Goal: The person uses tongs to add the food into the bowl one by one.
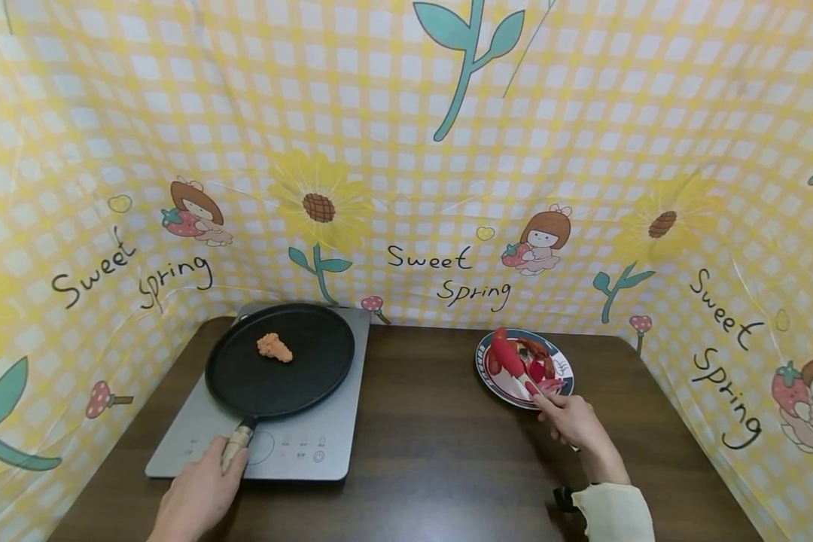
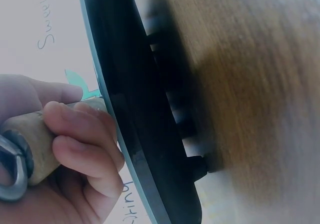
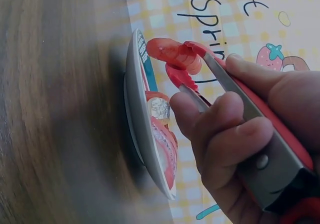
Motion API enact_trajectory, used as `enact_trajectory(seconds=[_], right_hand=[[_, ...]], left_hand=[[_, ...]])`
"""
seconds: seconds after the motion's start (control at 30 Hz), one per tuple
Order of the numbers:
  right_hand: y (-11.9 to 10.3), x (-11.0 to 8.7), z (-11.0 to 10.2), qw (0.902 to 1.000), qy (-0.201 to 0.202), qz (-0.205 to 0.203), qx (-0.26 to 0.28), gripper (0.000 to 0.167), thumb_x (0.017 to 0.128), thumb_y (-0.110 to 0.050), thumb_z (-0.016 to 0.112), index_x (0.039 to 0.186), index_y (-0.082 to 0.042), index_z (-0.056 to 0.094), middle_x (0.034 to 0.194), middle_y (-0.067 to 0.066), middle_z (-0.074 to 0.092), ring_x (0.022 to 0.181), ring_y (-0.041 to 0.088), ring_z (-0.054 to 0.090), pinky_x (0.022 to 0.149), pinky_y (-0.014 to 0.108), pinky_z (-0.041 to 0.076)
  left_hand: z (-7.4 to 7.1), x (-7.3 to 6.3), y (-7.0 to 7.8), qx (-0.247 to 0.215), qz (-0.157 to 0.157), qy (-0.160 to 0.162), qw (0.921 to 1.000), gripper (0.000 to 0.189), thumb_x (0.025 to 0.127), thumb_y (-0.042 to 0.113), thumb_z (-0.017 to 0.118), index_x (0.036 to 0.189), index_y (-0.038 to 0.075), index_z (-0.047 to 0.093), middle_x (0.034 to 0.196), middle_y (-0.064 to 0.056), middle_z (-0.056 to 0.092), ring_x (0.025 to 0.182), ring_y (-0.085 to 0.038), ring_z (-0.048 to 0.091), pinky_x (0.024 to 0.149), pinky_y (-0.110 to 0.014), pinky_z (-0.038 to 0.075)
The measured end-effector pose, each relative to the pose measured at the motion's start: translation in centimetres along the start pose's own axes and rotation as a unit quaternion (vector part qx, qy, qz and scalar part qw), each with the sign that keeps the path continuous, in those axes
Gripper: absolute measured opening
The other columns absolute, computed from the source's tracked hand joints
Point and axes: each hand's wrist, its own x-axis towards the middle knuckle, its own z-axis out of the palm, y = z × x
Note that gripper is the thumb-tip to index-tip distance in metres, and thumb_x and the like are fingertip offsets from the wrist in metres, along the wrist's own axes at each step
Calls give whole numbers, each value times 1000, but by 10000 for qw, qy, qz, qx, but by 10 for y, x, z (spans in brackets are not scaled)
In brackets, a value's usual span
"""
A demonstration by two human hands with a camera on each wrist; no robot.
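Note:
My left hand (image 1: 199, 485) grips the wooden handle (image 2: 42, 149) of a round black frying pan (image 1: 312, 376). A piece of fried chicken (image 1: 274, 348) lies on the pan, left of its middle. At the right, my right hand (image 1: 578, 425) holds red-tipped metal tongs (image 3: 272, 179), its fingers curled round their arms. Between the tong tips in the right wrist view is an orange-red, ridged piece of food (image 3: 172, 51) that looks like a shrimp. It is raised beside the rim of a patterned plate (image 1: 486, 376), which bears several other red and pink food pieces (image 3: 165, 149).
The pan sits on a silver induction cooktop (image 1: 325, 459) at the left of the dark wooden table (image 1: 420, 429). A yellow checked cloth (image 1: 406, 188) hangs behind the table and along both sides.

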Motion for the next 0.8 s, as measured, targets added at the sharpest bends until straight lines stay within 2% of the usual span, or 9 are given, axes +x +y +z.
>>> enact_trajectory(seconds=[0.5,0.7,0.8], right_hand=[[7,-2,-2,9994,-8,-20,335,45,95,-39,56,86,3,69,50,4,50,41,14,43,41,28,34],[6,-4,0,9980,-207,-33,590,50,93,-46,55,89,2,70,52,4,51,42,13,43,40,26,32],[4,-4,2,9977,-243,-57,625,52,93,-48,54,90,1,69,52,5,51,42,14,43,40,26,32]], left_hand=[[2,-1,-1,-88,3,-53,9999,73,96,58,34,131,-7,38,84,-14,57,66,-24,49,57,-42,39],[2,0,-2,-49,8,2,10000,73,96,58,33,130,-6,38,81,-12,55,65,-24,48,56,-41,38],[1,1,-1,-37,26,-14,10000,73,96,57,34,131,-7,38,85,-16,57,66,-24,49,56,-42,39]])
